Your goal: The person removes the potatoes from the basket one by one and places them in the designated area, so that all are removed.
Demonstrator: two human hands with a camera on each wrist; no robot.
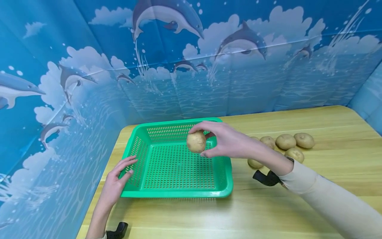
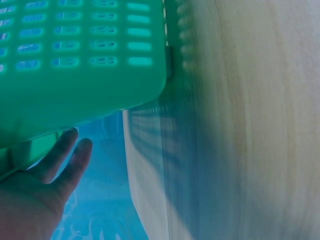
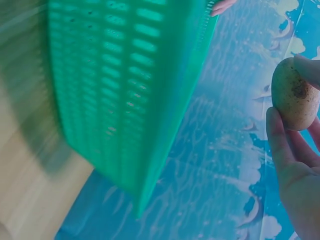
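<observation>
My right hand (image 1: 223, 139) pinches a potato (image 1: 196, 142) between thumb and fingers, holding it over the right part of a green plastic basket (image 1: 179, 194). In the right wrist view this potato (image 3: 292, 100) shows a dark, rough spot, and the fingertips press its sides. My left hand (image 1: 116, 181) is at the basket's left rim, its fingers and thumb reaching over the edge near the front corner. The left wrist view shows two fairly straight fingers (image 2: 75, 160) beside the rim. Only bare mesh floor shows inside the basket.
Several more potatoes (image 1: 286, 142) lie on the wooden table (image 1: 337, 156) to the right of the basket, some partly hidden behind the right forearm. A blue dolphin-print curtain (image 1: 167, 89) stands behind the table and along its left side. Black wrist mounts (image 1: 265, 178) sit at both wrists.
</observation>
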